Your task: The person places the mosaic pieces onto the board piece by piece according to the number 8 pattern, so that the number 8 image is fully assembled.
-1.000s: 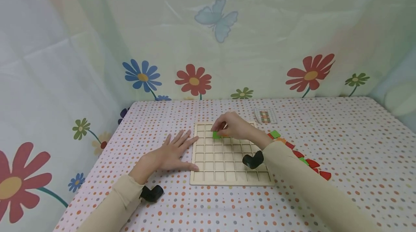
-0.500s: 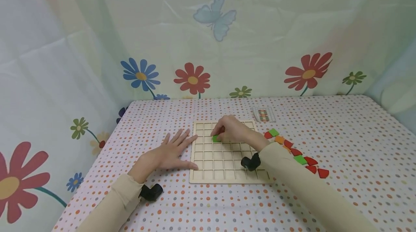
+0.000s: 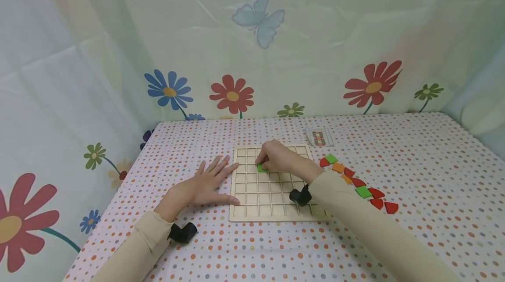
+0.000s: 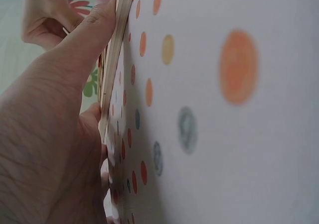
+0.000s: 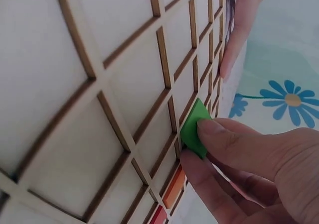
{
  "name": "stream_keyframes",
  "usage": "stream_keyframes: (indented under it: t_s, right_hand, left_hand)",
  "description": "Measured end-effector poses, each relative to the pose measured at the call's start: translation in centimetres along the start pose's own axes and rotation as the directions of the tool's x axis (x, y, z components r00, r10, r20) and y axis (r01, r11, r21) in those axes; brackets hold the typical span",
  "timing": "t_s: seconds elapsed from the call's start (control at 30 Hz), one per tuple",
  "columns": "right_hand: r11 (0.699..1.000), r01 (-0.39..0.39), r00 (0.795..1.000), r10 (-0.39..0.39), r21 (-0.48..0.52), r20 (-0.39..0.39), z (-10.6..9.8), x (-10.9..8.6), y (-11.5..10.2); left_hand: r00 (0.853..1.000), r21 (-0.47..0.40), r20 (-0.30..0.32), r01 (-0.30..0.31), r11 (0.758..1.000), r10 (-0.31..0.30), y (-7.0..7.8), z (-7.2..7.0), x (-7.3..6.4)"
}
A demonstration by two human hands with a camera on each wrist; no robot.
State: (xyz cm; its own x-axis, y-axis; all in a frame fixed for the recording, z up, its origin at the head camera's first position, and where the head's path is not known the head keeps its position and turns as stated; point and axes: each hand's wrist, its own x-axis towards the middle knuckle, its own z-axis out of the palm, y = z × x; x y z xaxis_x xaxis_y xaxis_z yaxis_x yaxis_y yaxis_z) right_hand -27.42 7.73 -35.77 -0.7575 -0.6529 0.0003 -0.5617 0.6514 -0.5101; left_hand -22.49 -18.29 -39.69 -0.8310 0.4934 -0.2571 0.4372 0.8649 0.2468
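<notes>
A pale wooden grid board (image 3: 252, 211) lies on the dotted tablecloth. My right hand (image 3: 278, 158) is over its upper part, pinching a green square tile (image 5: 192, 130) between thumb and fingers. In the right wrist view, the tile stands tilted at a grid cell, one edge against the ridges. Past it, an orange tile (image 5: 174, 188) and a red tile (image 5: 158, 215) sit in cells; the right hand covers that area in the head view. My left hand (image 3: 207, 187) rests at the board's left side, fingers spread, with the thumb and a fingertip at the edge.
Right of the board lies a slanting line of loose tiles: red quarter-rounds (image 3: 391, 208), green squares (image 3: 363, 192) and orange ones (image 3: 338, 167). A card with a printed coloured pattern (image 3: 319, 137) lies behind the board's right corner. A flowered curtain (image 3: 315, 54) hangs behind the table.
My right hand has lowered slightly onto the board with the green tile and covers the orange patch seen beside it earlier. The left hand keeps its place. The head view has shifted slightly.
</notes>
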Motion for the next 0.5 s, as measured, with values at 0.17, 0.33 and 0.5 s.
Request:
stream_keyframes:
  t_s: [0.17, 0.33, 0.5]
  right_hand:
    - [0.999, 0.019, 1.0, -0.02, -0.036, -0.02, 0.2, -0.2, -0.2]
    - [0.999, 0.024, 0.999, -0.026, -0.048, -0.042, 0.6, -0.4, -0.2]
    - [0.993, 0.015, 0.998, -0.022, -0.114, -0.057, 1.2, -0.6, -0.2]
  left_hand:
    - [1.0, 0.001, -0.001, -0.009, 1.0, 0.009, 0.1, -0.2, 0.0]
    - [1.0, 0.005, -0.003, -0.009, 1.0, 0.009, 0.0, -0.2, -0.1]
    - [1.0, -0.007, -0.005, -0.019, 1.0, 0.018, 0.0, -0.1, -0.1]
